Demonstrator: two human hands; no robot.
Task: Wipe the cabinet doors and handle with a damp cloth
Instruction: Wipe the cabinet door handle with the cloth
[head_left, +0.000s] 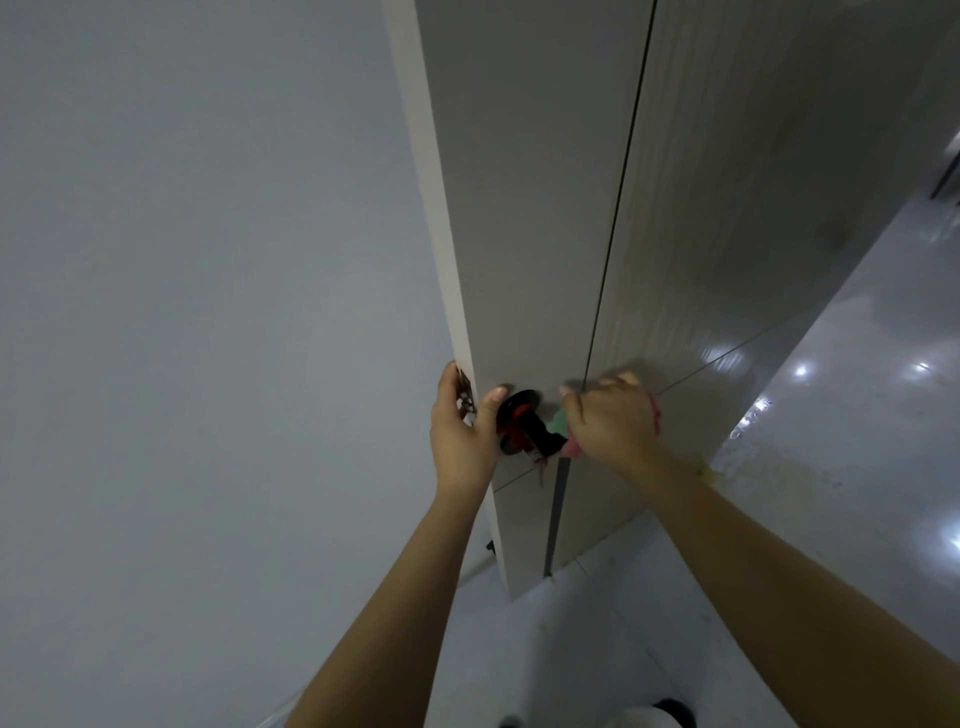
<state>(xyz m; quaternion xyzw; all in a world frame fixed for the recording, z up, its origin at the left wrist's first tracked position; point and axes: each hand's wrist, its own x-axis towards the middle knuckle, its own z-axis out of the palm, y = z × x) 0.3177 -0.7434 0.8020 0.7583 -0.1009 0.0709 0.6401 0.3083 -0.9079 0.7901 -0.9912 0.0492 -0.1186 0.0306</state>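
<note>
2 hands (462, 431) (608, 421), 2 door panels (519, 208) (753, 182), 1 handle (524, 423), 1 cloth (566, 441).

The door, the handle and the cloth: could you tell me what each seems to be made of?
Door: looks like matte grey laminated board, flat with a paler edge band. Handle: dark, probably metal or plastic; too dim to tell. Cloth: soft fabric, green and pink, bunched in the right hand.

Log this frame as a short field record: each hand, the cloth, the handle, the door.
left hand: grips the door's free edge, thumb on the front face
right hand: holds the cloth against the handle
cloth: bunched, green and pink, mostly hidden by the hand
handle: dark knob with red on it
door: grey panel, edge toward camera
floor: glossy, reflecting lights
</note>
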